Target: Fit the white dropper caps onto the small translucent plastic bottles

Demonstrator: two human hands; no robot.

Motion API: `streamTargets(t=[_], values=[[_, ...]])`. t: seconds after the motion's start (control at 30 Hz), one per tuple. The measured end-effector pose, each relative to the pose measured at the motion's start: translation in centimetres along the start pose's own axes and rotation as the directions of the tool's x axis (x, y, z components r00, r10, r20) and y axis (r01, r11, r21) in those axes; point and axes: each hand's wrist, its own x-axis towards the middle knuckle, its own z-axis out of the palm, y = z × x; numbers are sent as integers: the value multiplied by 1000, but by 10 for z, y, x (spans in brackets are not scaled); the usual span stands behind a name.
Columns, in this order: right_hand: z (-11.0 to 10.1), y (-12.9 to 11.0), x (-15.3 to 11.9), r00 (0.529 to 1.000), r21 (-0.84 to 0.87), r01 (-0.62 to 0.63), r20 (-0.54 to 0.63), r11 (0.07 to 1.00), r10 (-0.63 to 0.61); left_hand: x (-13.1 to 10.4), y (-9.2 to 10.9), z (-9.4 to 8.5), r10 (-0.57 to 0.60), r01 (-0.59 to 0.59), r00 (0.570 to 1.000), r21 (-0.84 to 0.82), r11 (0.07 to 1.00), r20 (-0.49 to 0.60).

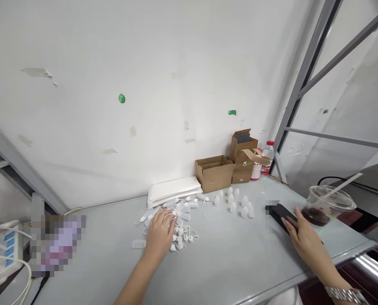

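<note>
My left hand is over a pile of small white plastic pieces on the grey table. Its fingers are bent and close together, with a translucent white piece right at the tips; whether they grip it is hard to see. Flat clear-white plastic pieces lie around the pile. Several frosted, dome-topped caps stand to the right of it. My right hand, fingers spread, rests on or just over a long black object, partly blurred out.
A plastic cup with dark drink and a straw is beside my right hand. White sheets, an open cardboard box, a brown bag and a red-capped bottle line the back. Left are a blurred purple item and a power strip.
</note>
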Motion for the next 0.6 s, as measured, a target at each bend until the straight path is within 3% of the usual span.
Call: streamTargets(t=[0.13,0.3,0.43,0.6], values=[[9,15,33,989,207,-128,94,970,111,0,-1,1,3,-3,1000,0,1000,-6],[14,18,61,980,266,-67,201,962,12,-1,-1,2,13,-13,1000,-1,1000,-2],[9,19,60,964,199,-87,266,976,32,-1,-3,3,13,-13,1000,-3,1000,-10],[-4,35,41,982,240,-108,178,965,65,0,-4,3,28,-27,999,12,1000,-38]])
